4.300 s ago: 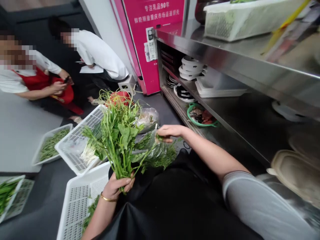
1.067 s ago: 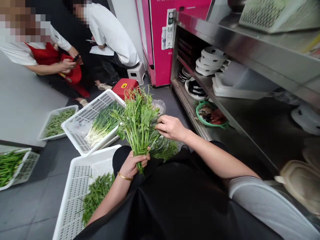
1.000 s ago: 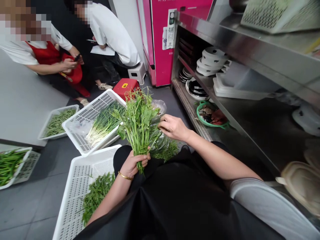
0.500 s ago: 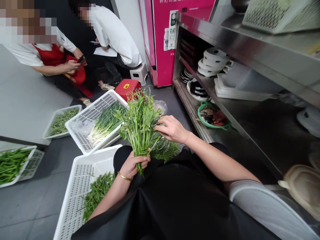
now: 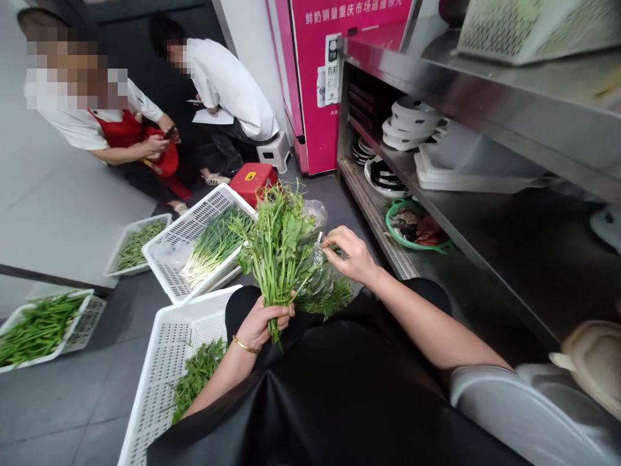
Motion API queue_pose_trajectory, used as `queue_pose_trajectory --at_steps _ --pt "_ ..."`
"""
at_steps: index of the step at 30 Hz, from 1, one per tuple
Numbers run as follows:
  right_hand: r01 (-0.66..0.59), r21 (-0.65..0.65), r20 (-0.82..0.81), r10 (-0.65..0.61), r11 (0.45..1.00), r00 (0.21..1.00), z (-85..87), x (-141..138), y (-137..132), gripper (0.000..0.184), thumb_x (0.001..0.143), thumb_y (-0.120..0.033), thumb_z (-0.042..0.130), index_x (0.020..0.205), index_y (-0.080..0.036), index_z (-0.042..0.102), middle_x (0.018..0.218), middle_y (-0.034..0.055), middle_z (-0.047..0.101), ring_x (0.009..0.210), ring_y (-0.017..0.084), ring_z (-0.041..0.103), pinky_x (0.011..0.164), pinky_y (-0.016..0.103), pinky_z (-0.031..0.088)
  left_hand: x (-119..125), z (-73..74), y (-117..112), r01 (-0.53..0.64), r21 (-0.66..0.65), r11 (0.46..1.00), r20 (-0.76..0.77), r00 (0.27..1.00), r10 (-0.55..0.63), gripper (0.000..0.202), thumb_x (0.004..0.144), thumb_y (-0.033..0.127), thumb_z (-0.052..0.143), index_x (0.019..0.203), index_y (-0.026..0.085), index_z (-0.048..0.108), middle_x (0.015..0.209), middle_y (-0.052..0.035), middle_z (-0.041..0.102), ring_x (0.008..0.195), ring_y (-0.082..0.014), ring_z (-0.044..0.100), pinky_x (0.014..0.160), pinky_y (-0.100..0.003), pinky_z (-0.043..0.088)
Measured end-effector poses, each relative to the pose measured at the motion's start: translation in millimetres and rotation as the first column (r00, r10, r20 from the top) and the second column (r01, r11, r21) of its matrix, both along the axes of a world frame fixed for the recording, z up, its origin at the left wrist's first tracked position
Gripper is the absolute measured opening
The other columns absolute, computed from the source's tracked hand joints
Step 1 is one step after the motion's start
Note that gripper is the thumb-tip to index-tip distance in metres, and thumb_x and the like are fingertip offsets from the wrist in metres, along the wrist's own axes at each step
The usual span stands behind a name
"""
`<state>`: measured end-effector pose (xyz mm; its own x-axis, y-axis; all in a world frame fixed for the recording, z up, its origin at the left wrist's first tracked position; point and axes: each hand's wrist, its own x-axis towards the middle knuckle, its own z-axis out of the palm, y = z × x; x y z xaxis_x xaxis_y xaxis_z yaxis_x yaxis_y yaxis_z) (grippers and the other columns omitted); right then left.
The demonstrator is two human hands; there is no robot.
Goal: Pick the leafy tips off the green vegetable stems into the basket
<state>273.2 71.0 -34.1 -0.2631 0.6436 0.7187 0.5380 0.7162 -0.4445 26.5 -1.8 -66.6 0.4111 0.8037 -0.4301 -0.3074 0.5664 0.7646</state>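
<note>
My left hand is closed round the stems of a bunch of leafy greens, held upright over my black apron. My right hand is just right of the bunch, its fingertips pinched on a small piece of green at the leaves' edge. A clear plastic bag with more greens lies under my right hand. A white slotted basket by my left knee holds picked greens.
A second white basket holds spring onions. Two further baskets hold green beans. Two people crouch at the far left. A red stool stands beyond. A steel shelf unit with plates and a green basket fills the right.
My right hand has drawn away to the right of the bunch, pinching a small piece. The left hand keeps its hold. The view has shifted slightly.
</note>
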Motion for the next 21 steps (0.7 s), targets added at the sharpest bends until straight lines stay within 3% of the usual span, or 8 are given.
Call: queue_pose_trajectory --at_steps 3,6,10,13,15,18,21 --pt "0.003 0.101 0.105 -0.013 0.995 0.994 6.5 7 -4 0.015 0.084 -0.02 0.053 0.096 -0.018 0.061 0.091 0.0072 0.061 0.09 0.018 0.054 0.079 0.033 0.041 3 1.2 1 0.006 0.002 1.0 -0.009 1.0 -0.006 0.037 0.061 0.012 0.071 0.096 0.009 0.062 0.064 -0.0041 0.061 0.039 -0.0036 0.04 0.039 -0.018 0.025" --pt "-0.072 0.179 0.285 0.018 0.981 0.958 10.1 4 1 0.02 0.086 -0.021 0.05 0.102 -0.021 0.062 0.096 0.0076 0.061 0.101 0.02 0.051 0.085 0.037 0.039 6 3.6 2 0.014 0.011 1.0 -0.011 1.0 -0.014 0.036 0.061 0.011 0.071 0.096 0.009 0.062 0.064 -0.0049 0.062 0.04 -0.0045 0.041 0.039 -0.019 0.026" --pt "-0.142 0.193 0.39 0.057 0.971 0.919 5.9 -4 9 0.018 0.086 -0.021 0.047 0.094 -0.02 0.064 0.096 0.0079 0.062 0.104 0.021 0.049 0.093 0.041 0.035 6 5.1 1 0.03 0.01 0.999 0.004 1.0 -0.03 0.036 0.062 0.011 0.071 0.096 0.01 0.062 0.064 -0.0049 0.063 0.04 -0.0045 0.041 0.039 -0.018 0.026" --pt "-0.179 0.141 0.372 0.116 0.974 0.921 2.0 -11 10 0.017 0.085 -0.021 0.049 0.089 -0.019 0.065 0.09 0.007 0.063 0.1 0.02 0.05 0.094 0.042 0.034 4 3.3 0 0.03 0.019 0.999 0.002 1.0 -0.03 0.037 0.061 0.011 0.071 0.096 0.01 0.062 0.063 -0.0047 0.062 0.039 -0.0044 0.041 0.038 -0.019 0.026" --pt "-0.171 0.059 0.252 0.151 0.984 0.956 1.9 -16 9 0.014 0.082 -0.021 0.051 0.082 -0.019 0.065 0.082 0.0053 0.063 0.093 0.019 0.053 0.091 0.04 0.036 3 0.8 1 0.023 0.033 0.999 -0.016 1.0 -0.023 0.038 0.061 0.012 0.071 0.097 0.009 0.062 0.063 -0.0045 0.062 0.039 -0.0043 0.04 0.038 -0.019 0.027" --pt "-0.139 -0.176 -0.144 0.115 0.974 0.983 6.6 -16 9 0.01 0.077 -0.021 0.055 0.074 -0.019 0.064 0.077 0.0034 0.064 0.083 0.017 0.057 0.083 0.036 0.042 3 -4.0 2 0.001 0.086 0.996 -0.092 0.996 0.007 0.037 0.062 0.014 0.07 0.098 0.008 0.062 0.064 -0.004 0.062 0.04 -0.0053 0.041 0.039 -0.02 0.029" --pt "-0.248 -0.407 -0.558 -0.024 0.879 0.83 15.8 12 6 0.006 0.074 -0.025 0.058 0.072 -0.02 0.06 0.07 0.0008 0.062 0.068 0.014 0.058 0.07 0.032 0.047 3 -8.6 4 -0.03 0.171 0.985 -0.208 0.976 0.066 0.032 0.063 0.016 0.069 0.093 0.008 0.064 0.064 -0.0034 0.063 0.041 -0.0066 0.043 0.039 -0.021 0.031"
